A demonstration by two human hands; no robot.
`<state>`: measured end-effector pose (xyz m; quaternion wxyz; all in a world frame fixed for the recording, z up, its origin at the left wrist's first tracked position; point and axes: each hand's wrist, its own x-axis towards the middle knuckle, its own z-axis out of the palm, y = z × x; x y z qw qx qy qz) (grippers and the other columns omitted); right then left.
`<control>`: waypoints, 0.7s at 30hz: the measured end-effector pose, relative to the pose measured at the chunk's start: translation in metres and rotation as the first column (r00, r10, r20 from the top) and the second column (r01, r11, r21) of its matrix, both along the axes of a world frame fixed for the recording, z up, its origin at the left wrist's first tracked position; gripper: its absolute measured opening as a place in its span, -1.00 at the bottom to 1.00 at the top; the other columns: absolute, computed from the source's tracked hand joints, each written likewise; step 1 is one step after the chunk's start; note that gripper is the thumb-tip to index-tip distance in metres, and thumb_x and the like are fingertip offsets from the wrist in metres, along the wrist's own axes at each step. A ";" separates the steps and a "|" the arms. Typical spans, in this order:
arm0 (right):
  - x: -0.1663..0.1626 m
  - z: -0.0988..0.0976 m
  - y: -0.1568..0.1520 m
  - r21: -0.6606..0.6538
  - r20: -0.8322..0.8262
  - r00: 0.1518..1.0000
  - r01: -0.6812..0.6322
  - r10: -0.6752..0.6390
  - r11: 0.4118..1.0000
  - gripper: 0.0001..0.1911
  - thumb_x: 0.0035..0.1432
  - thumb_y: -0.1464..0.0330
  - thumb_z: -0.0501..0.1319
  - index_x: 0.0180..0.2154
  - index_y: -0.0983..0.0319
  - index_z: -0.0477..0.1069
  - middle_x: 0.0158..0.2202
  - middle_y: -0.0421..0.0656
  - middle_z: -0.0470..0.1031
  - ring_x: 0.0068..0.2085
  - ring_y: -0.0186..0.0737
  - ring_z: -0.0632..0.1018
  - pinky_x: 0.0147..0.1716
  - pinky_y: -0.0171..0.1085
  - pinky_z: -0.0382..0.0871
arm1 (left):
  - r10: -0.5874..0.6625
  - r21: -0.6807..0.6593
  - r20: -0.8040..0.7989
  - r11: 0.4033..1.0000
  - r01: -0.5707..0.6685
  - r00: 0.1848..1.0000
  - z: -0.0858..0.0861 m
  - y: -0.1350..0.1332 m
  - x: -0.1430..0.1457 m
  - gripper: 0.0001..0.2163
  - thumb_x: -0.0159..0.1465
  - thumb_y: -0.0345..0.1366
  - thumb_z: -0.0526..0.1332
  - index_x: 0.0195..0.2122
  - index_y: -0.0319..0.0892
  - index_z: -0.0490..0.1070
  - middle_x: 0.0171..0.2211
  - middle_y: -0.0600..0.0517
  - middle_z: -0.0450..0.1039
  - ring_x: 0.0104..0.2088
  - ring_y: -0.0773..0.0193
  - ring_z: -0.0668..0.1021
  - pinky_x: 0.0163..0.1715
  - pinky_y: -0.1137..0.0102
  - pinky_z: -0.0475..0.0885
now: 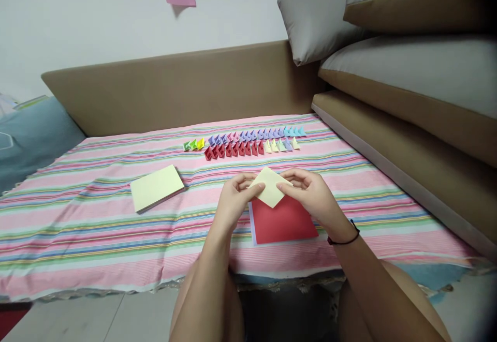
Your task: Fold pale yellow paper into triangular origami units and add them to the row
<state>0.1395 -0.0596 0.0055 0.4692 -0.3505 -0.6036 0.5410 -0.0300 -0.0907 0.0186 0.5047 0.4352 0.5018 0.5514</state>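
Note:
A pale yellow square of paper (269, 189) is held up between both hands, turned so that one corner points down toward me. My left hand (237, 192) pinches its left corner, thumb on top and fingers behind. At the opposite corner my right hand (306, 189) has the same thumb-and-finger pinch; a dark cord circles that wrist. Below the hands lies a red sheet (283, 223), with a pale lilac edge showing along its left side. How the yellow paper is folded on its back I cannot tell.
To the left rests a stack of pale yellow paper (157, 188). Beyond the hands stand rows of small folded paper pieces (248, 143) in several colours on the striped cloth (116, 218). Large cushions (407, 73) pile up on the right; a brown backrest (186, 88) runs behind.

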 end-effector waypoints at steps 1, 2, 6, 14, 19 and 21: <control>0.000 0.000 -0.001 0.018 0.007 1.000 -0.016 0.016 1.000 -0.79 -0.01 0.28 0.29 -0.30 0.23 0.48 -0.32 -0.13 0.56 -0.28 -0.15 0.56 -0.31 -0.24 0.42 | -0.012 0.017 -0.027 1.000 0.012 1.000 0.001 0.000 -0.001 -0.73 -0.07 -0.24 0.39 -0.36 -0.25 0.48 -0.49 0.03 0.51 -0.43 0.32 0.52 -0.41 0.47 0.40; -0.001 0.000 -0.001 0.028 0.010 0.999 -0.035 0.034 0.999 -0.80 0.00 0.28 0.28 -0.29 0.23 0.49 -0.31 -0.13 0.57 -0.27 -0.14 0.56 -0.30 -0.23 0.42 | -0.010 0.041 -0.048 0.999 0.012 0.999 0.002 0.000 -0.002 -0.75 -0.04 -0.23 0.38 -0.37 -0.25 0.48 -0.49 0.03 0.50 -0.44 0.34 0.52 -0.43 0.48 0.39; -0.002 0.001 -0.003 0.008 -0.020 0.999 -0.027 0.027 1.000 -0.77 -0.01 0.25 0.30 -0.28 0.21 0.52 -0.30 -0.13 0.58 -0.24 -0.10 0.56 -0.28 -0.20 0.42 | 0.044 0.098 -0.050 0.994 -0.039 0.998 0.001 -0.001 -0.003 -0.79 0.01 -0.21 0.35 -0.41 -0.26 0.50 -0.51 0.02 0.50 -0.49 0.36 0.49 -0.49 0.50 0.36; -0.002 0.001 -0.002 0.046 0.014 0.999 0.051 -0.051 0.998 -0.78 0.03 0.20 0.26 -0.34 0.19 0.56 -0.33 -0.15 0.60 -0.25 -0.10 0.57 -0.26 -0.18 0.42 | 0.010 0.054 0.018 0.998 -0.011 1.000 0.004 -0.002 0.001 -0.76 0.03 -0.14 0.31 -0.39 -0.22 0.48 -0.51 0.06 0.47 -0.50 0.36 0.46 -0.49 0.48 0.35; -0.007 0.001 -0.005 0.063 -0.007 0.997 0.077 -0.077 0.995 -0.81 0.03 0.22 0.27 -0.35 0.18 0.56 -0.33 -0.16 0.60 -0.23 -0.10 0.57 -0.23 -0.18 0.43 | 0.056 0.065 0.049 0.996 -0.059 0.997 -0.001 0.002 0.007 -0.78 0.03 -0.16 0.31 -0.45 -0.22 0.43 -0.60 0.11 0.38 -0.60 0.43 0.37 -0.59 0.52 0.25; -0.011 0.001 -0.007 0.056 -0.027 0.996 0.082 -0.080 0.995 -0.83 0.02 0.24 0.28 -0.36 0.18 0.55 -0.34 -0.15 0.60 -0.25 -0.11 0.57 -0.25 -0.19 0.44 | 0.089 0.065 0.039 0.994 -0.091 0.995 -0.004 0.003 0.008 -0.78 0.05 -0.14 0.29 -0.45 -0.21 0.40 -0.61 0.13 0.35 -0.61 0.43 0.34 -0.61 0.53 0.21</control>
